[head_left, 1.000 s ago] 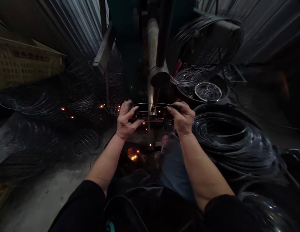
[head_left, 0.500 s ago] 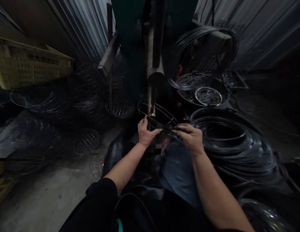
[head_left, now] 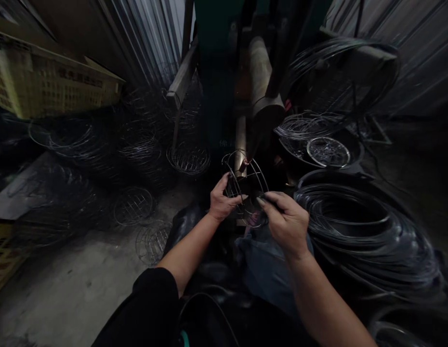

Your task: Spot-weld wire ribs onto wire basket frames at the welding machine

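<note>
A small wire basket frame (head_left: 245,185) of dark rings and ribs is tilted up on edge under the tip of the welding machine's electrode (head_left: 251,152). My left hand (head_left: 222,197) grips the frame's left side with fingers curled round a ring. My right hand (head_left: 285,217) pinches the frame's lower right rim. The frame's top ring touches or nearly touches the electrode tip. My blue-trousered knee lies just below both hands.
Big coils of dark wire (head_left: 354,226) fill the right side. A tub of wire rings (head_left: 321,149) stands behind them. Finished wire baskets (head_left: 133,205) pile up on the floor at left, beside a yellow crate (head_left: 46,82). The green machine body (head_left: 224,58) rises ahead.
The sparks have stopped. The frame has gone from lying flat under the electrode to standing tilted on edge, and both hands have come closer together and nearer to me.
</note>
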`<action>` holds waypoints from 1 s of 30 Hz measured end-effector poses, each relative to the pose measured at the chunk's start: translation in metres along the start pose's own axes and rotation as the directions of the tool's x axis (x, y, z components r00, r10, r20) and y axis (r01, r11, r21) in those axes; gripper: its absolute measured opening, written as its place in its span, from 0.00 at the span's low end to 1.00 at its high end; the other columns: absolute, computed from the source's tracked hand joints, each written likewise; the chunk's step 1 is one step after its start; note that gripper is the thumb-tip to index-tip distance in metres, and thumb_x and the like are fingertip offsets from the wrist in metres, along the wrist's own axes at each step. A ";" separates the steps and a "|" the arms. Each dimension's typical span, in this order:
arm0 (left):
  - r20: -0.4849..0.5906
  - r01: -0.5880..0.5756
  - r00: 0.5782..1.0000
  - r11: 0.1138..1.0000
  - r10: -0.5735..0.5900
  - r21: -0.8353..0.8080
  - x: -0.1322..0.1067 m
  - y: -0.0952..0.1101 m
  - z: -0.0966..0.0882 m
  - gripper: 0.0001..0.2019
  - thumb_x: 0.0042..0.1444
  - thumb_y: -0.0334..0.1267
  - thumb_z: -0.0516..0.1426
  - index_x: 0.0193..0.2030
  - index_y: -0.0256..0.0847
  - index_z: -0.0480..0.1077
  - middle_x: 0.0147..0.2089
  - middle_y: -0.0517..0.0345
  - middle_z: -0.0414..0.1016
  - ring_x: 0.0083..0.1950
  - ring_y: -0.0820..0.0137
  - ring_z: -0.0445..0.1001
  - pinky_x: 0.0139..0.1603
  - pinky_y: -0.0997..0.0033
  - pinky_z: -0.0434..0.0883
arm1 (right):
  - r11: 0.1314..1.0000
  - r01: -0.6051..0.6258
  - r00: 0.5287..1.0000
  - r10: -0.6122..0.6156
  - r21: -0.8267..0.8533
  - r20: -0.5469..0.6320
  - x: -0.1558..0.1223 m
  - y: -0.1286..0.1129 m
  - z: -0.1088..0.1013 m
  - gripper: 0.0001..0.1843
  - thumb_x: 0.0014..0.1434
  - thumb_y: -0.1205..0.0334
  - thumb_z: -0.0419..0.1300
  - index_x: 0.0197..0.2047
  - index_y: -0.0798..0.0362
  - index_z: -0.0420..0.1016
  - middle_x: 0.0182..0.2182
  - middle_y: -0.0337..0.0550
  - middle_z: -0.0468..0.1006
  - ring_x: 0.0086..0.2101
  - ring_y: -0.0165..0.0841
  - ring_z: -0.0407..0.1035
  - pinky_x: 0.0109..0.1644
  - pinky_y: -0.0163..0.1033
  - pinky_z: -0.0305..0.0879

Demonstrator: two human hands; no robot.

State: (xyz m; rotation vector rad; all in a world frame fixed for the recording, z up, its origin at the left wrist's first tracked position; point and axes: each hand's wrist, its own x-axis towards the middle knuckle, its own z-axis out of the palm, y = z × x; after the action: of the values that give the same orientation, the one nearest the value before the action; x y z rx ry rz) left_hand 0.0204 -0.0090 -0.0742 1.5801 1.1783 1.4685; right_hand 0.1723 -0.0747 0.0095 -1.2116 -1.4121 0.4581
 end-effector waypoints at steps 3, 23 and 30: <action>-0.050 -0.011 0.999 1.000 0.012 0.015 0.001 -0.005 0.002 0.39 0.41 0.45 0.70 0.61 0.37 0.66 0.59 0.46 0.72 0.61 0.59 0.70 0.66 0.56 0.64 | 0.999 0.029 1.000 -0.029 -0.032 0.000 0.002 -0.005 0.007 0.04 0.57 0.65 0.61 0.32 0.51 0.77 0.30 0.41 0.78 0.31 0.34 0.72 0.37 0.39 0.71; -0.082 0.140 0.983 0.960 -0.165 -0.243 0.012 -0.015 0.023 0.40 0.37 0.41 0.72 0.59 0.36 0.66 0.56 0.47 0.73 0.57 0.60 0.73 0.63 0.59 0.69 | 0.978 0.081 0.995 -0.089 -0.195 -0.036 0.028 -0.003 0.021 0.06 0.58 0.64 0.59 0.31 0.52 0.77 0.29 0.43 0.78 0.31 0.35 0.73 0.37 0.41 0.70; -0.052 0.234 0.960 0.894 -0.273 -0.382 0.004 0.003 0.019 0.40 0.32 0.38 0.74 0.56 0.37 0.70 0.50 0.51 0.77 0.53 0.62 0.75 0.61 0.60 0.68 | 0.981 -0.008 0.999 -0.002 -0.196 -0.050 -0.029 0.000 -0.010 0.08 0.55 0.59 0.65 0.38 0.52 0.78 0.44 0.48 0.79 0.44 0.39 0.74 0.44 0.43 0.72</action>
State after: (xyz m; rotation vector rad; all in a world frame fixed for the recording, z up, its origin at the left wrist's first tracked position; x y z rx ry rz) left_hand 0.0392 -0.0047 -0.0732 1.0605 1.0410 1.5068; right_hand 0.1755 -0.1024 -0.0022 -1.3745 -1.4383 0.2935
